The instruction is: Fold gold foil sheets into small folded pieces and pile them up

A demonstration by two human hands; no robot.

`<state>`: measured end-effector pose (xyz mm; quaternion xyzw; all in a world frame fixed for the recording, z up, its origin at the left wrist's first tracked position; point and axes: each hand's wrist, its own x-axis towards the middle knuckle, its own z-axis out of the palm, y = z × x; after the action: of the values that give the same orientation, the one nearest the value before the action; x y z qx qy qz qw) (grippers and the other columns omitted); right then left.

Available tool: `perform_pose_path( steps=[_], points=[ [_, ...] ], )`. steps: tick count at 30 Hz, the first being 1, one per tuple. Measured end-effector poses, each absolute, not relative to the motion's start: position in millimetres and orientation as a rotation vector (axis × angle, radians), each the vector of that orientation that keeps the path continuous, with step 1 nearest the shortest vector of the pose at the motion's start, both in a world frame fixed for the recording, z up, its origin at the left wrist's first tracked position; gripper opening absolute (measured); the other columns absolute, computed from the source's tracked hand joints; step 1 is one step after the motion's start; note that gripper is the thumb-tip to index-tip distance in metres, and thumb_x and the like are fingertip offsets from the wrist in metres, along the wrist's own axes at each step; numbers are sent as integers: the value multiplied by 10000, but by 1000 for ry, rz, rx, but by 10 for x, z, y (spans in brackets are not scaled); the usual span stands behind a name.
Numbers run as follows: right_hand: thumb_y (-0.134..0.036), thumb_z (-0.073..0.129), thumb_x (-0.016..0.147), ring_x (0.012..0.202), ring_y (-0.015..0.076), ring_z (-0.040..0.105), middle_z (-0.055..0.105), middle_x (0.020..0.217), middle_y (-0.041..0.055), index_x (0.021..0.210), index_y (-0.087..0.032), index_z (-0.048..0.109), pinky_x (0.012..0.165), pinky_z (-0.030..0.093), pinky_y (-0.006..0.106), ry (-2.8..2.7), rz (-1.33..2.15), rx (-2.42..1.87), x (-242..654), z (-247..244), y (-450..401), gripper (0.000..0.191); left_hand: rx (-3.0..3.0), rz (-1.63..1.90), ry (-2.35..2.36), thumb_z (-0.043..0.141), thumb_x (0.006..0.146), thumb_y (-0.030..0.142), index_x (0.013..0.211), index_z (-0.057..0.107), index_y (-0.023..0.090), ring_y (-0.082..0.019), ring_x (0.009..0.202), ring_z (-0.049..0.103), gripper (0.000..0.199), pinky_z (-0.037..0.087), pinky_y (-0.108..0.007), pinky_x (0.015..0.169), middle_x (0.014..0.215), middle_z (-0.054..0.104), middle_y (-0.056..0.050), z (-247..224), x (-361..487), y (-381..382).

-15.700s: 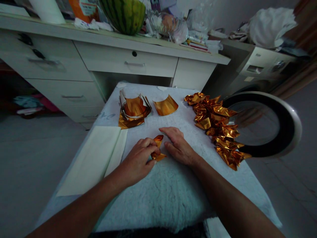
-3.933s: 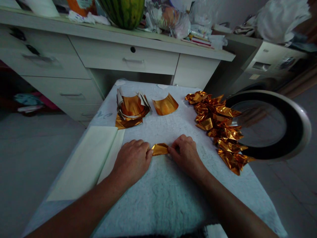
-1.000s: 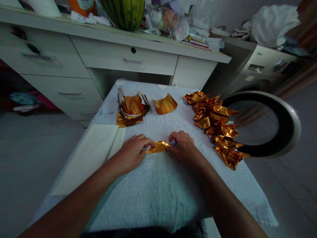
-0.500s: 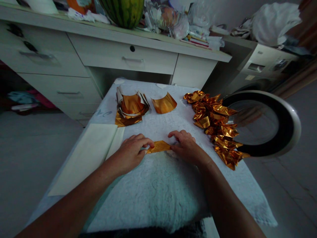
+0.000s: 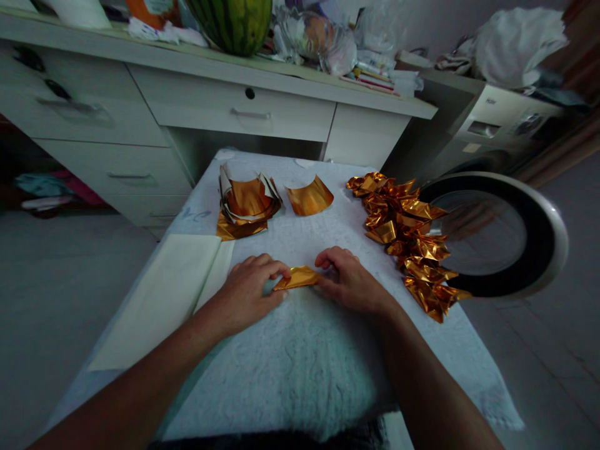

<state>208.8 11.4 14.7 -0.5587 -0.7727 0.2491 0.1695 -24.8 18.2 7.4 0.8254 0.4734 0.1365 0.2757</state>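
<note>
A narrow folded strip of gold foil paper (image 5: pixel 300 277) lies on the cloth-covered table between my hands. My left hand (image 5: pixel 255 284) pinches its left end between thumb and fingers. At the other end, my right hand (image 5: pixel 345 278) has its thumb and curled fingers closed on the strip. Beyond them rests a single curved sheet of gold paper (image 5: pixel 310 196). Left of that sheet sits a curled stack of gold paper sheets (image 5: pixel 248 199), their pale backs showing at the edges. A heap of folded gold foil pieces (image 5: pixel 403 231) stretches along the right side.
A pale folded sheet (image 5: pixel 157 294) covers the table's left part. Behind stands a white drawer desk (image 5: pixel 234 106) bearing a watermelon (image 5: pixel 234 25) and plastic bags. The round open door of a washing machine (image 5: pixel 539 231) juts close to the table's right edge.
The gold strip looks narrower and slightly raised along its length. My right hand has shifted a little to the left, its fingers more curled over the strip's end.
</note>
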Motion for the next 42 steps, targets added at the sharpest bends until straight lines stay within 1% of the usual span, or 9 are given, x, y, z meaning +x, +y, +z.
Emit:
perform_pose_path(
  steps=[3,7,10,15,20,25,30,37,42],
  points=[
    [-202,639,761,941,206,509,595,968,42,990,-200,621,866,357,346,-2310,611,-1601,2015,182,83,229,2240,361,1301,631,794,297,1003,656,252,-253,958,548,215,417,-399,858,949,619,-29,62,-237,171],
    [-197,615,804,918,197,514,603,947,45,966,-191,629,853,362,335,-2310,583,-1585,1997,179,83,163,2247,392,1291,576,851,270,981,662,249,-238,928,553,158,414,-380,834,908,613,-29,56,-229,160],
    [-174,615,801,896,186,520,610,919,40,936,-181,638,844,365,326,-2286,581,-1565,2007,164,92,138,2226,460,1282,566,867,259,981,667,242,-232,942,566,154,421,-375,839,928,621,-34,46,-227,151],
    [-198,610,816,874,181,530,621,884,30,889,-182,656,841,373,325,-2231,600,-1531,1992,180,89,88,2156,583,1275,614,837,255,961,660,218,-221,934,594,138,452,-360,840,960,625,-35,24,-223,136],
    [-174,586,795,777,153,545,625,798,4,846,-178,632,751,395,280,-2129,684,-1503,1950,218,72,68,2049,663,1268,573,870,261,978,647,214,-199,900,637,139,481,-334,815,952,669,-20,62,-206,114],
    [-190,540,830,686,131,550,629,742,-12,901,-181,640,656,393,242,-2063,763,-1486,1927,210,66,124,1989,663,1261,537,901,273,1020,647,213,-190,864,669,173,502,-323,786,952,717,-13,100,-195,83],
    [-156,551,808,666,126,564,646,740,-1,912,-166,668,638,397,227,-2025,744,-1433,1911,174,70,157,2025,731,1293,537,913,299,1052,654,211,-196,886,687,201,516,-324,794,1003,730,-26,64,-195,80],
    [-70,524,768,581,103,502,592,681,-28,899,-181,668,589,358,216,-2044,686,-1455,1866,119,68,223,2214,812,1334,499,943,282,1079,649,179,-211,916,680,227,518,-347,820,1023,720,-55,12,-206,64],
    [-140,540,838,542,100,472,568,650,-41,1064,-181,633,573,352,216,-2012,680,-1428,1850,68,69,248,2295,897,1297,471,961,260,1091,654,149,-209,935,663,251,517,-345,833,1014,695,-75,-2,-206,68]
  ],
)
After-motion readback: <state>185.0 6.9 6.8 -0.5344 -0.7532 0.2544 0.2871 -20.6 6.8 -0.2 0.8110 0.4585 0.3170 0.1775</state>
